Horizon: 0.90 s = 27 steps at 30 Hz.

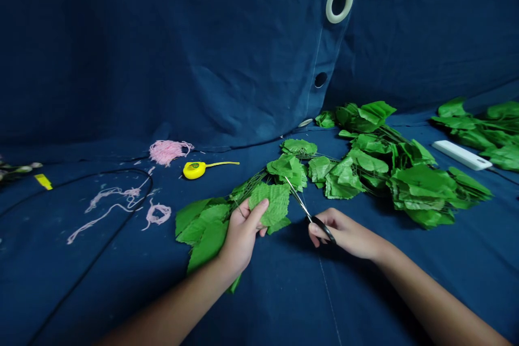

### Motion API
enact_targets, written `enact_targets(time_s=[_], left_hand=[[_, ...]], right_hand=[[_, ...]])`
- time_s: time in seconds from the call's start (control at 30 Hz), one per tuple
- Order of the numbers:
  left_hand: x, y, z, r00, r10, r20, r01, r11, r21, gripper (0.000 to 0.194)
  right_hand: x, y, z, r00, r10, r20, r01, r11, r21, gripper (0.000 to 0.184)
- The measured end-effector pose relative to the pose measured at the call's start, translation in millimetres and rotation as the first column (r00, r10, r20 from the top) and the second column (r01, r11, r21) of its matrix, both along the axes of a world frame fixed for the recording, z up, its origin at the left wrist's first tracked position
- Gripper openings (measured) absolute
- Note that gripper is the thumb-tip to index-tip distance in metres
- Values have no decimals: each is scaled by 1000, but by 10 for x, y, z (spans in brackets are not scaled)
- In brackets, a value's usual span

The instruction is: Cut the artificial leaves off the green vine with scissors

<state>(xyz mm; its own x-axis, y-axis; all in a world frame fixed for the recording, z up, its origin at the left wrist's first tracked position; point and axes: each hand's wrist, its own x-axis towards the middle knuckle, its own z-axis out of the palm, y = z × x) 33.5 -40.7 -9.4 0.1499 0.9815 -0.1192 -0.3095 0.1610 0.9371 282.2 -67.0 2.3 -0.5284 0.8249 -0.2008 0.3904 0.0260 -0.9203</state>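
Note:
My left hand (242, 235) is closed round a bunch of green fabric leaves (211, 221) on thin wire stems, the thumb pressed on one leaf (272, 203). My right hand (344, 233) grips black-handled scissors (310, 215). Their thin blades point up and to the left, reaching the leaf held by the left hand. Both hands hover just above a dark blue cloth (284, 292).
A large pile of green leaf stems (389, 167) lies to the right, with more leaves (482, 127) and a white flat bar (461, 154) at far right. A yellow tape measure (195, 170), pink yarn (167, 151), pink scraps (117, 203) and a black cord (101, 238) lie left.

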Motion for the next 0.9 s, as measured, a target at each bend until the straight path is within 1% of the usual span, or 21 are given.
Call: enact_targets(time_s=[0.3, 0.47, 0.57, 0.67, 0.83, 0.9], left_hand=[[-9, 10, 25, 999, -39, 18, 39, 999, 16, 28], [-13, 7, 16, 999, -31, 17, 31, 999, -7, 29], [-10, 5, 16, 999, -30, 14, 30, 999, -13, 30], [-10, 7, 15, 999, -32, 13, 32, 1000, 0, 30], [-11, 7, 6, 999, -39, 5, 39, 999, 16, 30], [-10, 6, 5, 999, -41, 6, 41, 999, 13, 30]], right_hand=[[3, 9, -49, 1000, -27, -12, 26, 999, -36, 63], [25, 2, 48, 995, 55, -82, -57, 998, -25, 68], [30, -4, 93, 992, 73, -105, -77, 997, -31, 69], [24, -2, 70, 994, 68, -91, -71, 997, -23, 68], [22, 5, -6, 999, 3, -44, -5, 999, -43, 63], [26, -1, 6, 998, 23, -54, -25, 999, -38, 65]])
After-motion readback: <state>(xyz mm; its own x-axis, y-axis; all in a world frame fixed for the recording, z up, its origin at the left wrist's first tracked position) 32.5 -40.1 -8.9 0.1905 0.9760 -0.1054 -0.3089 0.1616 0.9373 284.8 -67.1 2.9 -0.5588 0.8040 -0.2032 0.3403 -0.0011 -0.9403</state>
